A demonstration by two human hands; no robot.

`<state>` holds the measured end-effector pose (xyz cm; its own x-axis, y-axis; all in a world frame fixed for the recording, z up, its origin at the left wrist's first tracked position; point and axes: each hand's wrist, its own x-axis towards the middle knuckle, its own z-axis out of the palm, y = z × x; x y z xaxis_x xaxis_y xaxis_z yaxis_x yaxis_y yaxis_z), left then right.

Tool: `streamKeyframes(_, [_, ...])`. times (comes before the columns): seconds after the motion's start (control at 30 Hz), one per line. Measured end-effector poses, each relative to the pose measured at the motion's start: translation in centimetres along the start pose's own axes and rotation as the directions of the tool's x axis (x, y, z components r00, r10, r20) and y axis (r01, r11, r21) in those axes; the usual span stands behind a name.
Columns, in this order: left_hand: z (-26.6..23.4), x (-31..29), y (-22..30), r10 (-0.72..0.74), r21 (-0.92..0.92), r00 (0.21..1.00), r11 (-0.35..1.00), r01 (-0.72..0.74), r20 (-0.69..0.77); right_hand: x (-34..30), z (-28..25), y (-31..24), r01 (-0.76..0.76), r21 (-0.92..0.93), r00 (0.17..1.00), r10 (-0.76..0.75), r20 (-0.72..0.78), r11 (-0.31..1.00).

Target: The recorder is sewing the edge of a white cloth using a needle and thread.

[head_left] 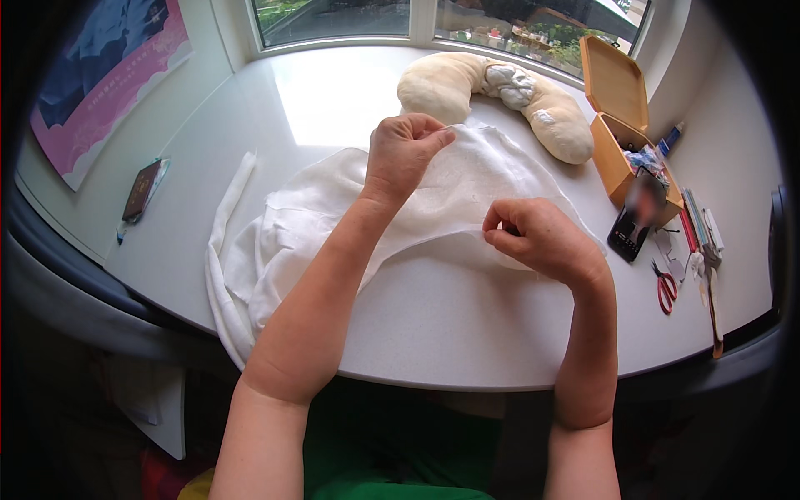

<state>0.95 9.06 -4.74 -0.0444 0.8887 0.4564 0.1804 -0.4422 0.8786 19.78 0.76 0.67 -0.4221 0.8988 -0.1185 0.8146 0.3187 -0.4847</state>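
Observation:
A large piece of thin white cloth (321,208) lies bunched over the middle and left of the white table. My left hand (404,154) pinches its upper edge between thumb and forefinger and lifts it a little. Close to the lower edge of the raised part, my right hand (546,237) is closed, thumb against bent forefinger. Whatever is between those fingertips is too small to make out. A long rolled strip of the cloth trails down the left side to the table's front edge.
Behind the cloth rests a cream, curved stuffed cushion (437,87) with white patches. At the right stand an open wooden box (612,154), a phone (637,221), red-handled snips (666,292) and several slim tools (710,258). A dark booklet (143,190) lies far left.

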Motion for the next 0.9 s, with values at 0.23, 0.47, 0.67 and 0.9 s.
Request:
streamKeyframes(0.23, [-0.2,0.0,0.1,0.009,-0.005,1.000,1.000,-0.009,-0.015,0.1,-0.2,0.3,0.029,0.022,1.000,-0.029,0.007,0.999])
streamKeyframes(0.47, [-0.1,0.0,0.1,-0.026,-0.021,1.000,0.999,0.026,0.001,0.5,0.5,1.6,0.188,0.140,0.961,-0.153,-0.230,0.972])
streamKeyframes(0.67, [0.0,-0.2,0.2,-0.035,-0.040,0.999,0.999,0.035,0.000,0.6,-0.1,1.6,0.203,0.185,0.903,-0.111,-0.415,0.961])
streamKeyframes(0.9, [0.2,-0.5,1.0,-0.060,-0.062,0.997,0.996,0.063,0.056,1.7,0.0,3.1,0.273,0.295,0.803,-0.048,-0.594,0.916])
